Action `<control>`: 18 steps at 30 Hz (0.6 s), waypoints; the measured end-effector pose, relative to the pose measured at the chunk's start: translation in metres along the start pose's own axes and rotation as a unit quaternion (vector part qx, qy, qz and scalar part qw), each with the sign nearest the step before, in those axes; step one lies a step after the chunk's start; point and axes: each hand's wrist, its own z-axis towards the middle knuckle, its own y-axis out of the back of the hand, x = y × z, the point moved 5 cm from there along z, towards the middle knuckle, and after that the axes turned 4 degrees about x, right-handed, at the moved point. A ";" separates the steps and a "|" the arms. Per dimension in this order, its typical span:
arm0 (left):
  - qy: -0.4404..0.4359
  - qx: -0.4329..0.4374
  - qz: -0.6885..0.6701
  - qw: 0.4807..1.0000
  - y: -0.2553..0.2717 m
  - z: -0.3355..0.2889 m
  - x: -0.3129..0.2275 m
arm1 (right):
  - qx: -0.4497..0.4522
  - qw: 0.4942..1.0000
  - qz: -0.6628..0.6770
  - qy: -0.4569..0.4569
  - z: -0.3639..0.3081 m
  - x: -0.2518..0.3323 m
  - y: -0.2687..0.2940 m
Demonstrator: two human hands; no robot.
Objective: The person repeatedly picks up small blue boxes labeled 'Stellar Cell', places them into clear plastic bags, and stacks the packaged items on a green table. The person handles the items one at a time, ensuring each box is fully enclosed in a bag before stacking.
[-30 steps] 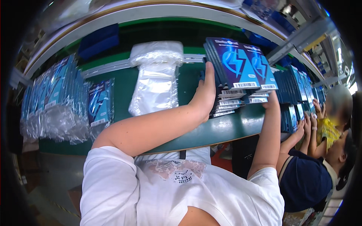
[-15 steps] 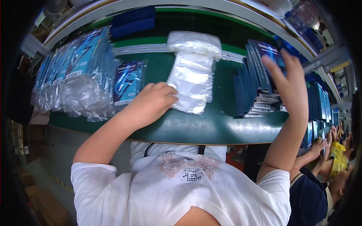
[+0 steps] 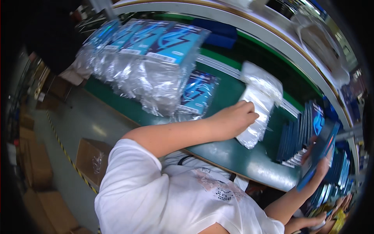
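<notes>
My left hand (image 3: 237,118) rests with curled fingers on a stack of clear plastic bags (image 3: 260,101) lying on the green table (image 3: 233,154). Whether it grips a bag is unclear. My right hand (image 3: 320,162) holds one flat blue box (image 3: 318,155) tilted on edge, just off the table's near right side. Beside it stands a row of matching blue boxes (image 3: 300,134). One bagged blue box (image 3: 198,91) lies left of my left hand.
A pile of bagged blue boxes (image 3: 144,54) fills the table's left end. Dark blue trays (image 3: 220,33) sit at the back. Cardboard cartons (image 3: 91,160) stand on the floor at left. Another person's hands (image 3: 335,218) work at lower right.
My left hand moved right from the bagged box onto the clear bag stack. My right hand lifted one blue box away from the row. The view swung left.
</notes>
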 end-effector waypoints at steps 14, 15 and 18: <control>0.133 -0.109 -0.217 0.961 0.002 0.006 0.039 | 0.206 0.867 0.336 -0.304 -0.030 -0.121 -0.093; 0.142 -0.097 -0.205 0.964 0.003 0.006 0.040 | 0.185 0.871 0.337 -0.307 -0.028 -0.119 -0.096; 0.213 -0.063 -0.243 0.944 0.007 0.002 0.043 | 0.157 0.888 0.323 -0.287 -0.021 -0.126 -0.088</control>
